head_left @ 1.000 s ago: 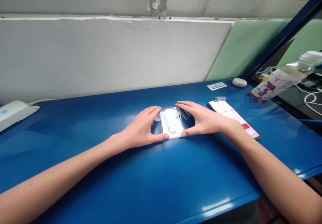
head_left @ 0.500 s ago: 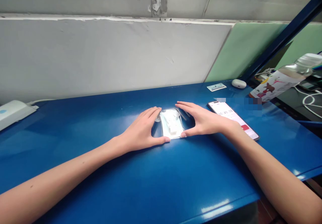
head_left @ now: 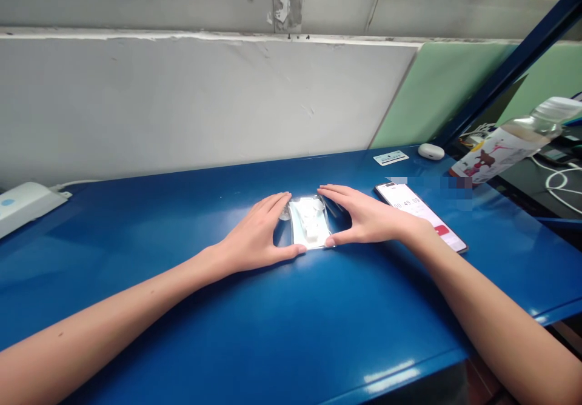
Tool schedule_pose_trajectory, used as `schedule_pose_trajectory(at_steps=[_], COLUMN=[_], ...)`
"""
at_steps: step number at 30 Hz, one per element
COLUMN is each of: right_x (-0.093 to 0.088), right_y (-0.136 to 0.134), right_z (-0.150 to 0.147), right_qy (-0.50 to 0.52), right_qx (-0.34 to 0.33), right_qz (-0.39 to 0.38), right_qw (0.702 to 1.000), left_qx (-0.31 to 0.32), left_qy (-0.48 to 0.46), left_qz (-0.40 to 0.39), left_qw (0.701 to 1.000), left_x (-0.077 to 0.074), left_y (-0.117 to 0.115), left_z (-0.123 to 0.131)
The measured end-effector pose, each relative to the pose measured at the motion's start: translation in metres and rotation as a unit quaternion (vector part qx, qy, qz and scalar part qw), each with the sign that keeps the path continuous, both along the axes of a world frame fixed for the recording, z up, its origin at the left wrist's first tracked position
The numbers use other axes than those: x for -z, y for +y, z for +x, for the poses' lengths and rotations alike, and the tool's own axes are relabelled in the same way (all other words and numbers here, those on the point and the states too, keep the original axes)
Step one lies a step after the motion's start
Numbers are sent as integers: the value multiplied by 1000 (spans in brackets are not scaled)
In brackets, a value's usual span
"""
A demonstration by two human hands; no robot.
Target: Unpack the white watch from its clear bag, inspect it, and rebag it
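Note:
A small clear plastic packet (head_left: 310, 226) with a white part inside lies flat on the blue table (head_left: 291, 320) and glares under the light. My left hand (head_left: 254, 238) curves round its left side, thumb at the near corner and fingers at the far corner. On the right side my right hand (head_left: 368, 217) mirrors it, thumb tip on the near right corner and fingers along the far edge. Both hands hold the packet's edges against the table.
A phone (head_left: 421, 214) with a lit screen lies just right of my right hand. Behind it are a white card (head_left: 391, 157), a white earbud case (head_left: 431, 151) and a tilted bottle (head_left: 509, 141). A white device (head_left: 22, 205) sits far left. A grey wall backs the table.

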State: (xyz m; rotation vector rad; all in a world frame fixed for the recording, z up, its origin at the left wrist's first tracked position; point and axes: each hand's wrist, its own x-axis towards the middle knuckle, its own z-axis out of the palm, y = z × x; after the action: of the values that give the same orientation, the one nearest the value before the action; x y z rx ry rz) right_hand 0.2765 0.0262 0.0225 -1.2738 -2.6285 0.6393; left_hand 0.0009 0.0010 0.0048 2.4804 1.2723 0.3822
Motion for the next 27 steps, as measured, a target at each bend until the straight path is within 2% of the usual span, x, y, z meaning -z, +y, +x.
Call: schedule_pose_trajectory(at_steps=[6,11,15,21,27], right_x=[1,0,-1,-2,1], right_y=[0,3,2,0,1], right_z=[-1,-5,-7,-8,-2], right_qy=[8,49,81,121,53], right_qx=[10,61,68,27,0], right_qz=[26,110,147,146,58], right_qw=[1000,991,983,981,997], left_qx=[-11,-31,-45,-16,-6], left_qy=[3,-32,-30,-11,40], left_qz=[12,21,31,35,56], left_qw=[1000,999,998,999,998], left_x=[2,4,5,4,4], left_y=[-1,0,1,1,0], left_z=[-1,-1,-1,-1,-1])
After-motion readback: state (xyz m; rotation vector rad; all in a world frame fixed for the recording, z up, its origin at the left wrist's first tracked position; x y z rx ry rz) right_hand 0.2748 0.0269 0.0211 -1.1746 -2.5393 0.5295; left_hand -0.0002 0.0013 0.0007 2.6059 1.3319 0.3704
